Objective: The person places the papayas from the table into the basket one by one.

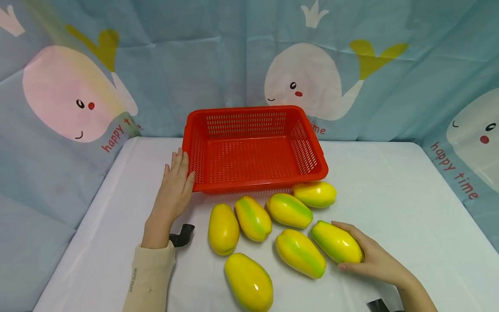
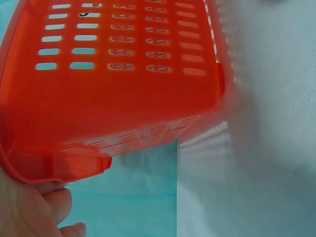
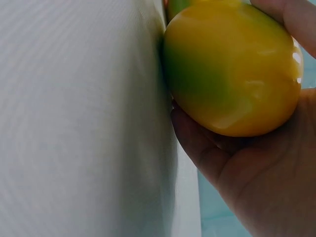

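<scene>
My left hand (image 1: 174, 190) lies against the left side of a red plastic basket (image 1: 253, 184), its fingers straight along the rim. In the left wrist view, fingertips (image 2: 59, 205) touch the rim's corner, beside the slotted wall. With thumb and fingers around it, my right hand (image 1: 372, 255) grips a glossy yellow-green papaya (image 1: 337, 242) on the right. That papaya (image 3: 232, 69) is close to the white cloth in the right wrist view, thumb and fingers on opposite sides. Just left of it lies another papaya (image 1: 301, 253).
Several more papayas lie in front of the basket, among them one (image 1: 249, 281) near the front and one (image 1: 315, 194) against the basket's front right. A white cloth (image 1: 390, 195) covers the table. Behind hangs a blue curtain (image 1: 187, 78) with whale prints.
</scene>
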`<action>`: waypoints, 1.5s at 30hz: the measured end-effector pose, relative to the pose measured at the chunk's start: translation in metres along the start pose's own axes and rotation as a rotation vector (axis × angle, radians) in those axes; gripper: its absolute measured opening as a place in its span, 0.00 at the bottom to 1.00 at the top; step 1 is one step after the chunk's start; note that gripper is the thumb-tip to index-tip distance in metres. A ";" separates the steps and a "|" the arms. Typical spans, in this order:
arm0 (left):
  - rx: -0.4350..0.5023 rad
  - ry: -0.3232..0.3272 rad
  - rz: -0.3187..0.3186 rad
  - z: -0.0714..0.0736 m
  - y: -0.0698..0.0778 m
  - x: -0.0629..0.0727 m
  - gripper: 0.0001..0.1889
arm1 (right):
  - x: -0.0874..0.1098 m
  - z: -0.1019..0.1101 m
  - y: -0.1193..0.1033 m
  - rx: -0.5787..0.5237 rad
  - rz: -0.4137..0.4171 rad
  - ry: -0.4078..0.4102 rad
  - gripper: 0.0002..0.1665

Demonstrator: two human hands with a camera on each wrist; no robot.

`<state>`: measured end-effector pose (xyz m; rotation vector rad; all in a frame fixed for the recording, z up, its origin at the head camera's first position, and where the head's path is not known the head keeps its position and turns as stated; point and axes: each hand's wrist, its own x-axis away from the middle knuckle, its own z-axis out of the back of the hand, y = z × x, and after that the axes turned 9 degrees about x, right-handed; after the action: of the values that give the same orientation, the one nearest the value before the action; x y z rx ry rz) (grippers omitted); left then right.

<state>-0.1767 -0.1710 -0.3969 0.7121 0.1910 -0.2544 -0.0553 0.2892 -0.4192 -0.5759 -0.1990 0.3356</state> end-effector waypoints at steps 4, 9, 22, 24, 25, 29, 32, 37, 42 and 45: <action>0.007 0.005 0.006 0.000 -0.001 -0.001 0.31 | 0.000 0.000 -0.001 0.008 0.000 0.004 0.49; 0.007 0.011 0.007 0.001 -0.001 -0.002 0.32 | 0.000 -0.001 -0.002 0.012 0.006 0.015 0.50; 0.009 0.028 -0.001 0.002 0.000 -0.001 0.32 | -0.001 0.008 -0.007 0.016 0.003 0.084 0.52; 0.010 0.025 0.000 0.001 0.001 -0.001 0.32 | -0.001 0.010 -0.008 0.005 -0.002 0.092 0.51; 0.007 0.025 0.001 0.001 0.001 -0.001 0.32 | -0.001 0.011 -0.009 0.003 -0.004 0.097 0.51; 0.008 0.018 0.008 -0.001 0.002 -0.001 0.32 | -0.002 0.020 -0.014 -0.004 0.006 0.128 0.51; 0.004 0.020 0.013 -0.001 0.003 -0.001 0.32 | -0.009 0.029 -0.020 -0.002 0.038 0.152 0.52; 0.008 0.012 0.019 -0.001 0.004 0.000 0.31 | -0.024 0.043 -0.035 -0.027 0.141 0.191 0.53; 0.012 0.026 0.015 -0.002 0.004 0.001 0.31 | -0.042 0.054 -0.049 -0.078 0.252 0.195 0.53; 0.013 0.029 0.019 -0.002 0.004 0.002 0.32 | -0.054 0.060 -0.056 -0.108 0.272 0.172 0.52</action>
<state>-0.1738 -0.1669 -0.3960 0.7309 0.2104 -0.2275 -0.1081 0.2552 -0.3431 -0.7374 0.0283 0.5388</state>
